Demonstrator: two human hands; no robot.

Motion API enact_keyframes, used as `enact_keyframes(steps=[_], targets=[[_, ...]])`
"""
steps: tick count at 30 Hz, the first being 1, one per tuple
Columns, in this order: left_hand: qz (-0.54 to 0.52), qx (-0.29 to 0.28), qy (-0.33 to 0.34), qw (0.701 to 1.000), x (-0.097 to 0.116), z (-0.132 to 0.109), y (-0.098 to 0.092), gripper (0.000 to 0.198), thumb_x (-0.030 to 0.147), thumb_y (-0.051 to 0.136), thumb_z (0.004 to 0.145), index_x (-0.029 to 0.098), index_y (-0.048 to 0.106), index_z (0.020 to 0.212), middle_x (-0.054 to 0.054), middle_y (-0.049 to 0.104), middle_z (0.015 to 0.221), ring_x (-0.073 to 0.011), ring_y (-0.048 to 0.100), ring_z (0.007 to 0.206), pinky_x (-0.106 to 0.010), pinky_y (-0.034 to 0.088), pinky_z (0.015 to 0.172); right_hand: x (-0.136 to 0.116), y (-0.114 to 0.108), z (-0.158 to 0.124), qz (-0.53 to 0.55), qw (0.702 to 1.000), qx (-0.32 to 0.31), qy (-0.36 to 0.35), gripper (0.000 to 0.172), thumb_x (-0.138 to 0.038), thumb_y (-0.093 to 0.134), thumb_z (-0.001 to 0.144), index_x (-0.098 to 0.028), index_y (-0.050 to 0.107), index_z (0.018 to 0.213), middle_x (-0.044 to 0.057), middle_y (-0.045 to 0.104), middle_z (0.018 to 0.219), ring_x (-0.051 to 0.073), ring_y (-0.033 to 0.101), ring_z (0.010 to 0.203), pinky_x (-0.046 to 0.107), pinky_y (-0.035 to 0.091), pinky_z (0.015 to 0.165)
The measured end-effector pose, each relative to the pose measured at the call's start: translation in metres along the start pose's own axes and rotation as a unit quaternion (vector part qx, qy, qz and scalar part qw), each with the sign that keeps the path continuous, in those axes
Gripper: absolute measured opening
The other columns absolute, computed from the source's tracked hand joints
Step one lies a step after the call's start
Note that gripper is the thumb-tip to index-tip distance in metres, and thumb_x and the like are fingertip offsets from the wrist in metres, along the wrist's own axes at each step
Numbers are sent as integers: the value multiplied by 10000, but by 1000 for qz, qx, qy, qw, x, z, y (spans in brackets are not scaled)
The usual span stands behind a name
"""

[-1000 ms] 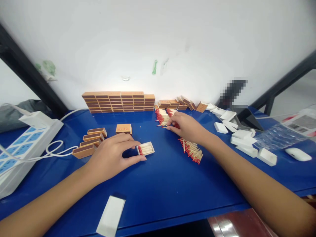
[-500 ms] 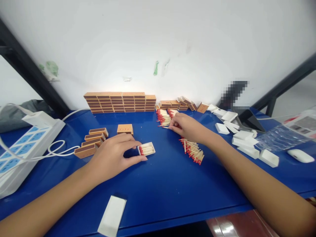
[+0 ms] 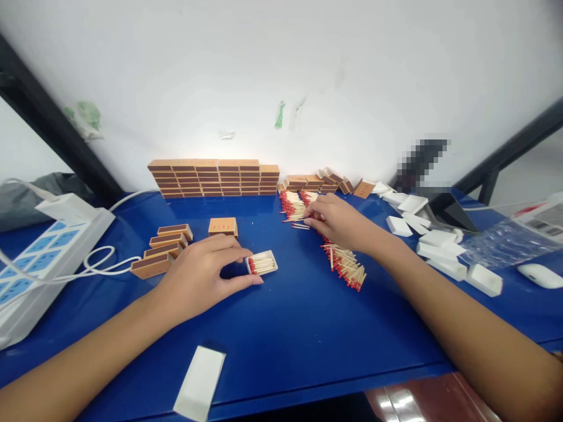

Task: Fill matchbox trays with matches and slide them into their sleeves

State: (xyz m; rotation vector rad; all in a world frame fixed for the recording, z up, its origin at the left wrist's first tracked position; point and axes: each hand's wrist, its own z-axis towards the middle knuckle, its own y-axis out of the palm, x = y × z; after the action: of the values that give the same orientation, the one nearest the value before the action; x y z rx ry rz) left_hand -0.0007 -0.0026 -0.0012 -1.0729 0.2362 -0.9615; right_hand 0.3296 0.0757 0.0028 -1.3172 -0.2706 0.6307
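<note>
A small white matchbox tray (image 3: 273, 266) filled with red-headed matchsticks lies on the blue table. My left hand (image 3: 206, 266) steadies it, with thumb and forefinger curved round its left end. At the back pile of matchsticks (image 3: 290, 205), my right hand (image 3: 334, 220) is closed in a pinch around a matchstick (image 3: 294, 220). A couple of loose matchsticks (image 3: 301, 226) lie just below those fingertips. A second, scattered heap of matchsticks (image 3: 345, 266) spreads nearer me, below my right wrist. An orange matchbox (image 3: 222, 226) lies behind my left hand.
Stacked matchboxes (image 3: 211, 179) stand against the wall, with several looser matchbox sleeves (image 3: 336, 179) beside them. Several matchboxes (image 3: 153, 265) line up left, near a power strip (image 3: 48, 264). White trays (image 3: 440, 252) lie scattered right; one white piece (image 3: 200, 381) sits at the front edge.
My right hand has shifted slightly right, and a couple of loose matchsticks now show below its fingertips. My left hand stays at the tray. The whole view has shifted slightly.
</note>
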Motion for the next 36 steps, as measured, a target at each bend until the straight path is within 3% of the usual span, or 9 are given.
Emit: enact_keyframes(steps=[6, 13, 24, 36], targets=[[0, 3, 2, 1000, 0, 1, 0, 313, 447, 840, 899, 184, 801, 1064, -36, 747, 934, -217, 741, 890, -327, 587, 794, -3, -1, 0, -19, 1000, -4, -2, 233, -209, 516, 1042, -207, 662, 860, 110, 662, 921, 269, 545, 913, 411, 410, 833], [6, -4, 0, 1000, -1, -1, 0, 313, 467, 830, 906, 204, 797, 1073, -33, 751, 952, -210, 736, 894, -323, 584, 798, -7, -2, -3, 12, 1000, -24, 0, 111, -264, 678, 989, -206, 692, 895, 99, 681, 942, 258, 564, 915, 389, 418, 819], [6, -2, -3, 1000, -2, 1, 2, 322, 465, 837, 900, 197, 804, 1075, -38, 754, 945, -219, 742, 894, -326, 588, 795, -12, 0, -2, 39, 999, -12, -10, 146, -181, 607, 1000, -191, 669, 869, 103, 684, 934, 242, 565, 893, 385, 425, 825], [-2, -2, -5, 1000, -2, 2, 2, 333, 495, 816, 912, 203, 806, 1072, -37, 756, 924, -209, 741, 876, -321, 598, 793, -70, -14, -13, 120, 991, 15, -58, 103, -230, 638, 1025, -218, 692, 939, 91, 672, 995, 259, 587, 1003, 403, 473, 893]])
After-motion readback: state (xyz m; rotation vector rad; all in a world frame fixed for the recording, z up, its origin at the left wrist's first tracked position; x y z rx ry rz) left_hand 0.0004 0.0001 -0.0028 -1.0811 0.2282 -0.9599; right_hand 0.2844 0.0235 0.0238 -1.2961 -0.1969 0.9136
